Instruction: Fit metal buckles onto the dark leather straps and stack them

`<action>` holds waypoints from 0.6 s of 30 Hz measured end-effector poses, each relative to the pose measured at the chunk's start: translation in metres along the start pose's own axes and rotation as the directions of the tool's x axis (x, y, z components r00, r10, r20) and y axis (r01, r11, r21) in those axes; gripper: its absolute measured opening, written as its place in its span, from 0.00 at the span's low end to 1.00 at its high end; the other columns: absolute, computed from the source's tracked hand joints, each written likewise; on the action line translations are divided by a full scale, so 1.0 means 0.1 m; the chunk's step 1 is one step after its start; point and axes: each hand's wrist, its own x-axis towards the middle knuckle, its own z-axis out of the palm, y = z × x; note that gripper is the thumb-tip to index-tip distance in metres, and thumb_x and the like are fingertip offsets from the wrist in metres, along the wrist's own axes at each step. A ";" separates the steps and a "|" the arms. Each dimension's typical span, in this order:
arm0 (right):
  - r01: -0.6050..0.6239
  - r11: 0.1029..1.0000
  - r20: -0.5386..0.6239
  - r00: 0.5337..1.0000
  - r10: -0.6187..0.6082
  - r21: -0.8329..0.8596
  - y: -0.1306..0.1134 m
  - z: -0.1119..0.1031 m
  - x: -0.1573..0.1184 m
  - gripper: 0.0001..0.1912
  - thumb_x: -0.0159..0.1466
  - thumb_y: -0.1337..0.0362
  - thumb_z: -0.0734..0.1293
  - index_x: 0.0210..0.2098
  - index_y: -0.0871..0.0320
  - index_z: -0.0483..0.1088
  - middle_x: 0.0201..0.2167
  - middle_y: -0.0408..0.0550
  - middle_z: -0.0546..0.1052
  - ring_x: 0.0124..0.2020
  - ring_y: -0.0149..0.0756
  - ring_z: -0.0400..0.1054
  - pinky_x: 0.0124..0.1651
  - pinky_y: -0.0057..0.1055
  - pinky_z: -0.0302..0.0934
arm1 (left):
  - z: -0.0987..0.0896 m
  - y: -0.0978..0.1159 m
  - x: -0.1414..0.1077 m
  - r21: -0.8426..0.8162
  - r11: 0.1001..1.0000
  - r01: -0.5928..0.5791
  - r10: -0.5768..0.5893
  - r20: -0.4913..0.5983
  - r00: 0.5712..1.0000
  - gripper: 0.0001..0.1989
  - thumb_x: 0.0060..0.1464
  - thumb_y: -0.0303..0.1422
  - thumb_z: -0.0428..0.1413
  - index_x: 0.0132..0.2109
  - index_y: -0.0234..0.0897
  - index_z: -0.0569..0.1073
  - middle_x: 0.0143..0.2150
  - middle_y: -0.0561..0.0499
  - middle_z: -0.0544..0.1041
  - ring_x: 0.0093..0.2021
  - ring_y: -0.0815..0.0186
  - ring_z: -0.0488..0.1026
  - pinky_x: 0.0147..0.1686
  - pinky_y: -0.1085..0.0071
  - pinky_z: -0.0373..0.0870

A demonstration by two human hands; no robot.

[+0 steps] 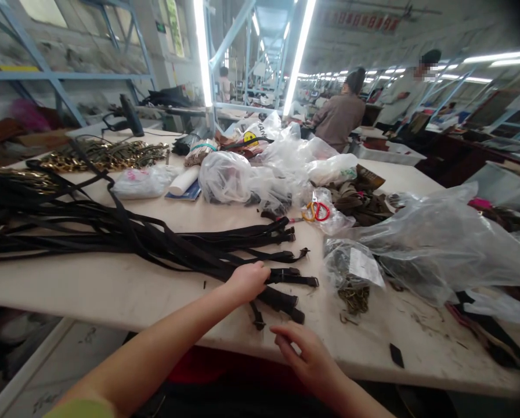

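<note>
Straps (155,238), black, lie across the table (164,302) from its left edge; the left hand (249,281) rests on them, fingers curled, grip unclear. Right hand (310,354), thumb and fingers apart, is at the front edge, near the strap ends.

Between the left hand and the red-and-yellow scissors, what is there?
Ends of the black straps lie on the tabletop between left hand and scissors, seen in the head view.
</note>
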 end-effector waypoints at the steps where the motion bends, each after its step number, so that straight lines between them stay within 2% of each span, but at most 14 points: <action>1: -0.066 0.996 -0.029 0.997 0.068 0.065 0.03 -0.02 0.04 0.12 0.63 0.61 0.57 0.40 0.56 0.70 0.33 0.50 0.74 0.35 0.37 0.68 0.39 0.35 0.63 | -0.09 0.03 -0.07 -0.003 1.000 -0.001 0.000 -0.012 1.000 0.06 0.50 0.31 0.55 0.36 0.36 0.71 0.37 0.47 0.71 0.36 0.61 0.72 0.34 0.69 0.67; 3: -0.183 0.943 -0.091 0.972 0.215 0.278 0.03 -0.05 0.14 0.16 0.62 0.55 0.58 0.44 0.57 0.68 0.27 0.46 0.72 0.28 0.34 0.66 0.31 0.32 0.63 | -0.27 0.11 -0.23 -0.008 1.000 0.003 -0.003 -0.037 0.999 0.05 0.51 0.33 0.54 0.37 0.37 0.70 0.36 0.49 0.72 0.37 0.62 0.71 0.35 0.70 0.67; 4: -0.203 0.891 -0.122 0.954 0.273 0.406 0.00 -0.07 0.20 0.20 0.60 0.52 0.60 0.46 0.57 0.65 0.25 0.44 0.69 0.25 0.32 0.64 0.26 0.29 0.61 | -0.35 0.16 -0.32 -0.012 1.000 0.001 -0.001 -0.045 0.999 0.05 0.51 0.33 0.54 0.36 0.38 0.70 0.36 0.50 0.72 0.37 0.62 0.71 0.36 0.71 0.66; 6: -0.171 0.790 -0.163 0.932 0.323 0.589 -0.11 -0.12 0.31 0.27 0.55 0.49 0.64 0.49 0.57 0.62 0.25 0.41 0.66 0.22 0.28 0.61 0.22 0.26 0.57 | -0.48 0.23 -0.47 -0.028 0.999 -0.017 0.015 -0.063 0.998 0.05 0.51 0.32 0.55 0.36 0.38 0.69 0.34 0.51 0.73 0.37 0.63 0.71 0.36 0.71 0.66; 7: -0.150 0.768 -0.156 0.938 0.310 0.623 -0.18 -0.13 0.35 0.27 0.53 0.49 0.66 0.46 0.57 0.63 0.25 0.40 0.66 0.22 0.27 0.60 0.22 0.25 0.56 | -0.52 0.26 -0.54 -0.035 0.999 -0.033 0.030 -0.072 0.997 0.05 0.50 0.32 0.55 0.36 0.38 0.69 0.34 0.51 0.73 0.37 0.63 0.70 0.36 0.70 0.66; 10: -0.181 0.754 -0.040 0.964 0.265 0.631 -0.43 -0.16 0.40 0.16 0.53 0.53 0.68 0.32 0.59 0.67 0.22 0.39 0.66 0.23 0.26 0.58 0.25 0.24 0.55 | -0.59 0.33 -0.76 -0.058 0.996 -0.072 0.063 -0.140 0.988 0.07 0.49 0.29 0.55 0.38 0.38 0.69 0.35 0.50 0.72 0.39 0.61 0.69 0.39 0.67 0.66; 12: -0.246 0.658 0.037 0.948 0.315 0.712 -0.57 -0.15 0.36 0.15 0.53 0.54 0.68 0.28 0.60 0.65 0.20 0.39 0.67 0.23 0.27 0.60 0.26 0.24 0.55 | -0.57 0.38 -0.94 -0.133 0.990 -0.038 -0.002 -0.291 0.957 0.10 0.49 0.26 0.53 0.41 0.38 0.68 0.40 0.48 0.71 0.42 0.62 0.68 0.44 0.65 0.65; 13: -0.276 0.574 0.070 0.932 0.354 0.771 -0.64 -0.14 0.34 0.15 0.53 0.54 0.68 0.29 0.59 0.64 0.21 0.40 0.68 0.23 0.27 0.61 0.26 0.24 0.56 | -0.54 0.40 -1.03 -0.214 0.977 0.002 -0.085 -0.382 0.920 0.10 0.50 0.26 0.51 0.42 0.37 0.67 0.42 0.47 0.70 0.43 0.62 0.68 0.44 0.65 0.65; 14: -0.296 0.487 0.099 0.916 0.388 0.822 -0.69 -0.13 0.31 0.15 0.52 0.55 0.68 0.30 0.59 0.64 0.22 0.40 0.69 0.24 0.28 0.63 0.27 0.25 0.57 | -0.50 0.43 -1.12 -0.329 0.943 0.050 -0.199 -0.437 0.877 0.09 0.51 0.27 0.51 0.42 0.37 0.67 0.43 0.46 0.69 0.41 0.63 0.68 0.44 0.65 0.66; 15: -0.302 0.413 0.121 0.904 0.409 0.859 -0.74 -0.12 0.28 0.15 0.51 0.56 0.69 0.32 0.58 0.63 0.23 0.41 0.70 0.25 0.29 0.64 0.28 0.26 0.58 | -0.45 0.47 -1.21 -0.472 0.877 0.093 -0.318 -0.424 0.848 0.07 0.52 0.29 0.50 0.41 0.36 0.67 0.40 0.47 0.70 0.39 0.64 0.69 0.41 0.66 0.67; 16: -0.298 0.367 0.129 0.898 0.420 0.881 -0.78 -0.09 0.25 0.15 0.50 0.58 0.69 0.33 0.58 0.63 0.24 0.41 0.71 0.26 0.29 0.65 0.30 0.26 0.59 | -0.40 0.50 -1.29 -0.625 0.770 0.128 -0.416 -0.339 0.844 0.07 0.53 0.33 0.50 0.39 0.35 0.66 0.37 0.47 0.70 0.35 0.65 0.69 0.38 0.66 0.68; 17: -0.291 0.360 0.124 0.898 0.421 0.886 -0.82 -0.07 0.22 0.15 0.50 0.59 0.69 0.34 0.58 0.64 0.25 0.42 0.71 0.27 0.30 0.66 0.32 0.27 0.60 | -0.36 0.53 -1.35 -0.766 0.624 0.156 -0.463 -0.201 0.863 0.10 0.53 0.38 0.50 0.37 0.34 0.66 0.35 0.48 0.71 0.33 0.65 0.69 0.35 0.67 0.68; 18: -0.291 0.392 0.117 0.904 0.410 0.873 -0.85 -0.04 0.19 0.14 0.50 0.60 0.69 0.34 0.58 0.64 0.26 0.42 0.72 0.28 0.30 0.67 0.33 0.28 0.60 | -0.32 0.57 -1.40 -0.875 0.452 0.176 -0.458 -0.058 0.887 0.14 0.54 0.41 0.49 0.38 0.34 0.67 0.34 0.48 0.72 0.33 0.65 0.70 0.34 0.67 0.68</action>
